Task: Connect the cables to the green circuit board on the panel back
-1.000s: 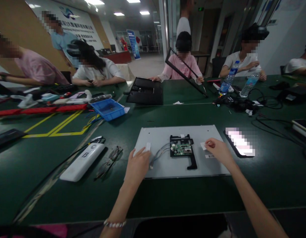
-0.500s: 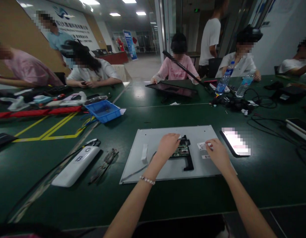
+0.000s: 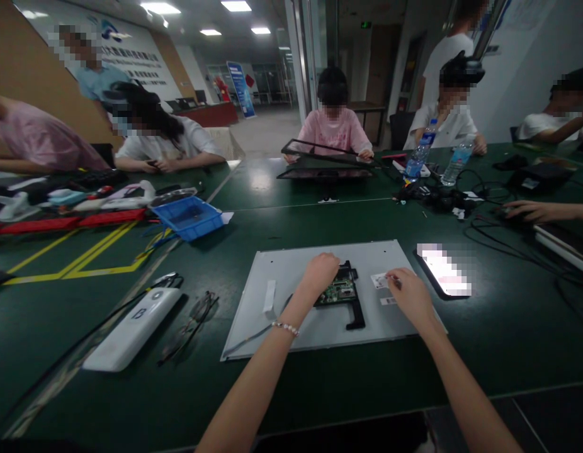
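Observation:
A light grey flat panel (image 3: 254, 302) lies on the table in front of me, with a green circuit board (image 3: 337, 292) in a black bracket (image 3: 356, 314) at its middle. My left hand (image 3: 322, 274) is closed at the board's upper left edge; its fingertips, and anything in them, are hidden. Over the panel's right part my right hand (image 3: 410, 293) is pinched beside a white printed label (image 3: 379, 280); what it may hold is too small to make out. A thin cable (image 3: 249, 340) runs over the panel's left part, below a white strip (image 3: 269, 297).
Left of the panel lie folded glasses (image 3: 190, 330) and a white power bank (image 3: 133, 328). A lit phone (image 3: 443, 270) is to the right. Farther off are a blue basket (image 3: 190, 217), bottles (image 3: 421, 151) and cables. Across the table a person holds a black frame (image 3: 320, 153).
My hands stay in nearly the same places over the panel. Across the table, the black frame has been lowered level over the screen. Another person's hand has appeared at the right.

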`<state>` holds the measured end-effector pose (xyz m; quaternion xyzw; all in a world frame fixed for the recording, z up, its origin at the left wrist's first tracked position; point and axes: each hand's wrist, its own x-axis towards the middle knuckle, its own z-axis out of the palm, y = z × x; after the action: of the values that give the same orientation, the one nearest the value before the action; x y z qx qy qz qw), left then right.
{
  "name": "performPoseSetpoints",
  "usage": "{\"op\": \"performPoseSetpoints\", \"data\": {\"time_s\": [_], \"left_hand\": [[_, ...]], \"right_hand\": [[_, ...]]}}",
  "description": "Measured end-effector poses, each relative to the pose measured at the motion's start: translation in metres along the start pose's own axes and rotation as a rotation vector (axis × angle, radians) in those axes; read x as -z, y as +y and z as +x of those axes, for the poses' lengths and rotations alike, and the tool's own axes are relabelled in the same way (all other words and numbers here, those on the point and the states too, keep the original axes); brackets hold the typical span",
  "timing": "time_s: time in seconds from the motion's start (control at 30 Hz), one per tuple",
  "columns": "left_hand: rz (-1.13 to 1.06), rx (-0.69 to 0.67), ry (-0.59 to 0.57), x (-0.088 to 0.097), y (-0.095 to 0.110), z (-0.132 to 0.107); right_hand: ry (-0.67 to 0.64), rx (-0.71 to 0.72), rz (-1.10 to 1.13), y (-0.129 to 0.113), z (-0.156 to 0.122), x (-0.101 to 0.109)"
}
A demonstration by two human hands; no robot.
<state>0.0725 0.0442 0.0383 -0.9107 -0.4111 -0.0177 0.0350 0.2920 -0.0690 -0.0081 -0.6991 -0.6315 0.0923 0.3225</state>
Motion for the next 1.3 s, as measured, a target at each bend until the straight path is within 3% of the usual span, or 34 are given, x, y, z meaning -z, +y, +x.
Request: {"op": "performPoseSetpoints", "data": {"time_s": [0.33,0.57,0.8,1.1,1.3], "left_hand": [[0.05,0.012,0.073,0.011,-0.005,0.024],[0.049,0.042,0.092,0.004,-0.001,0.024],[-0.03,0.113,0.139,0.013,-0.011,-0.006],[-0.564,0.053,-0.004,0.012,-0.034,-0.08],[-0.626,0.012,-0.064,0.005,-0.036,-0.088]], "right_hand": [[0.016,-0.016,0.012,0.0,0.0,0.002],[0.008,-0.039,0.042,0.003,0.003,0.004],[-0.062,0.002,0.078,0.002,0.002,0.006],[-0.063,-0.037,-0.004,0.004,0.001,-0.003],[-0.008,-0.034,0.005,0.005,-0.002,-0.005]]}}
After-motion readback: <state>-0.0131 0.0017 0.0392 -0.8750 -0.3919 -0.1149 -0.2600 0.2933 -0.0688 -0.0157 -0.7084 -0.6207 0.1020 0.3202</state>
